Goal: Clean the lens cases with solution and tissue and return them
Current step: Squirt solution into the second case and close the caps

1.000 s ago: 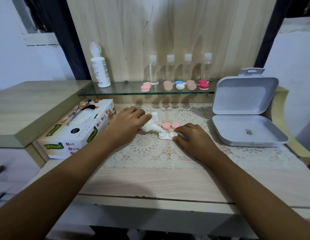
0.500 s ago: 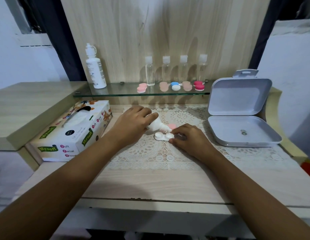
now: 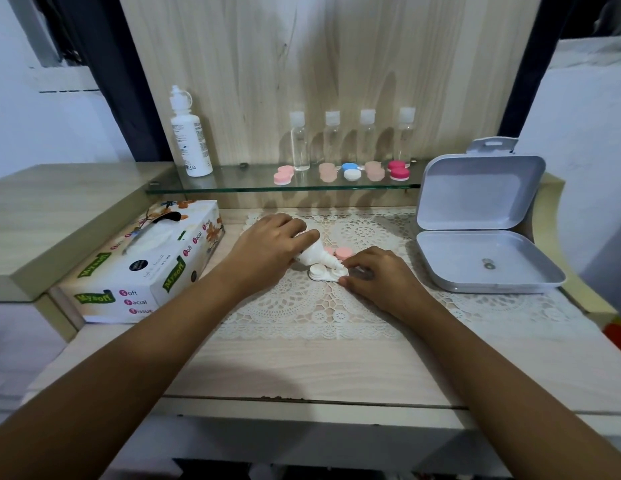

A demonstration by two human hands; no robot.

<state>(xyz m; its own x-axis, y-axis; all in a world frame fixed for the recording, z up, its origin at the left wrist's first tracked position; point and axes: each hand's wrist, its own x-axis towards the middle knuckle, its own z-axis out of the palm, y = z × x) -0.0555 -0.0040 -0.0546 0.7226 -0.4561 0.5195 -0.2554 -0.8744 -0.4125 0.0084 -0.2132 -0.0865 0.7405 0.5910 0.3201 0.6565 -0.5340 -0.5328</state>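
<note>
My left hand [image 3: 267, 251] squeezes the little bottle [image 3: 314, 255] over the open white case [image 3: 324, 272] — my right hand [image 3: 378, 275] pins it down. Wiping isn't done, and the cases on the shelf [image 3: 350, 170] wait.

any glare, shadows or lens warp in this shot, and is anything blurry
Head view: wide-angle warp bows the grey plastic box and frame edges; soft shadows sit behind the four clear bottles on the wood panel; no harsh glare on the glass shelf; left hand, right hand and white lens case look fairly sharp.
</note>
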